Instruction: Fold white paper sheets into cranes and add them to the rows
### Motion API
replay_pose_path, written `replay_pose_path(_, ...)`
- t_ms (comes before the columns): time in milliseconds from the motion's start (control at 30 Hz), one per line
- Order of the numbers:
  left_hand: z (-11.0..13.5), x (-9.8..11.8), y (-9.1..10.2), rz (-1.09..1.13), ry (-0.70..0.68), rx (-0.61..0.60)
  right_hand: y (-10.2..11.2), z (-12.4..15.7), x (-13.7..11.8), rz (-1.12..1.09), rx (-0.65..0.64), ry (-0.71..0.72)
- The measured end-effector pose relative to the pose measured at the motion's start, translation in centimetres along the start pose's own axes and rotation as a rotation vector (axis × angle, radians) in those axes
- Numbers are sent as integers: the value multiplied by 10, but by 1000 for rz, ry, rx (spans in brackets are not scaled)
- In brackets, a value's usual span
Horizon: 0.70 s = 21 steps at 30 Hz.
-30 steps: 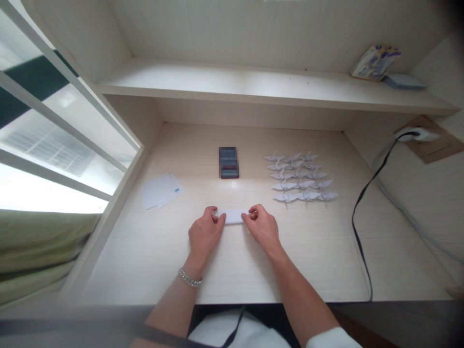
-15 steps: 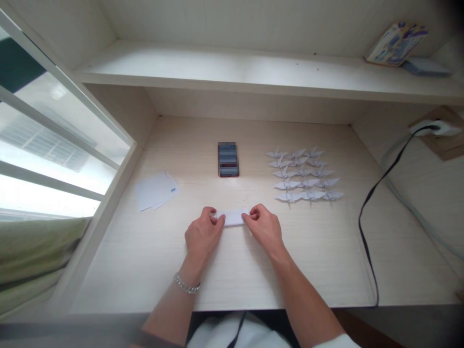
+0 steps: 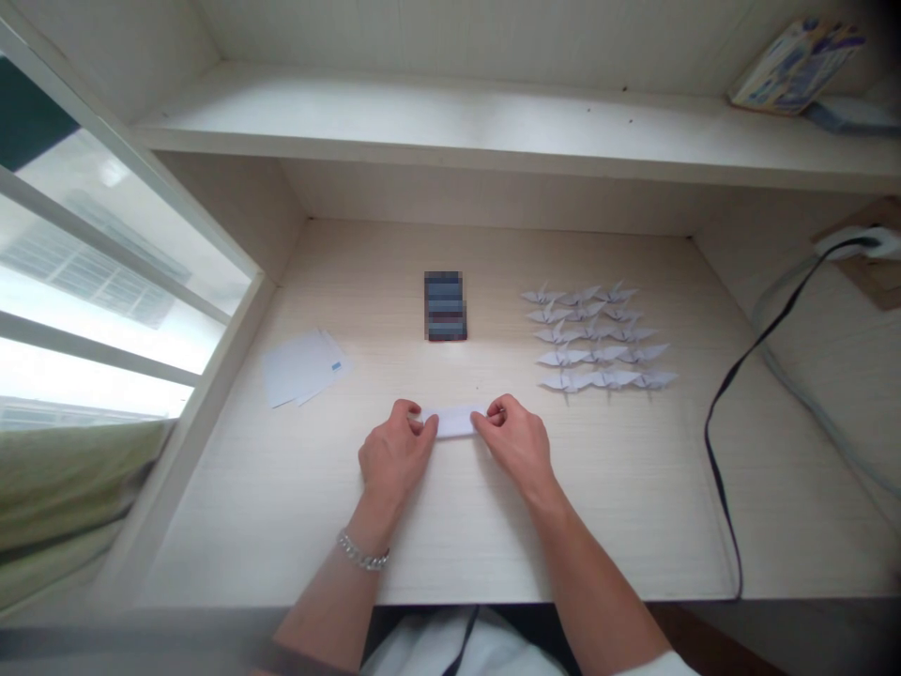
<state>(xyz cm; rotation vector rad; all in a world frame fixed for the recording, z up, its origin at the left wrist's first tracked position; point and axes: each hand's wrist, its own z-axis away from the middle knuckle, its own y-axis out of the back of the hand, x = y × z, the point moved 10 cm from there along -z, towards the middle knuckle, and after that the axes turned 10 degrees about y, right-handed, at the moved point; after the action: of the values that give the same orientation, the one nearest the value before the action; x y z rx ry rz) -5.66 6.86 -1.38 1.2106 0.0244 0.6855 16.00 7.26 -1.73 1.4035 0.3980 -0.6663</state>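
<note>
A small folded sheet of white paper (image 3: pixel 455 422) lies near the middle of the desk, its near edge a straight fold. My left hand (image 3: pixel 398 446) pinches its left end between thumb and fingers. At the opposite end, my right hand (image 3: pixel 513 441) pinches the paper the same way. The fingertips hide both ends of the sheet. To the right, several white folded paper cranes (image 3: pixel 598 340) stand in rows. Flat on the left lie a few loose white paper sheets (image 3: pixel 299 371), one with a small blue mark.
A dark, pixelated phone-like rectangle (image 3: pixel 445 307) lies beyond my hands. A black cable (image 3: pixel 718 404) runs from a wall socket down the right side of the desk (image 3: pixel 246 526). Above the back is a shelf (image 3: pixel 422 113) with a box (image 3: pixel 795 66). A window (image 3: pixel 119 253) is on the left.
The view has shifted slightly, so things on the right appear a little farther right. Both hands keep their pinch on the folded paper, with no clear movement.
</note>
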Motion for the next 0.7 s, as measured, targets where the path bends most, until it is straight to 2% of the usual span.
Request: replay_pose_path(700, -4, -4, -2, 20, 30, -26, -1, -2, -1, -2, -20, 16)
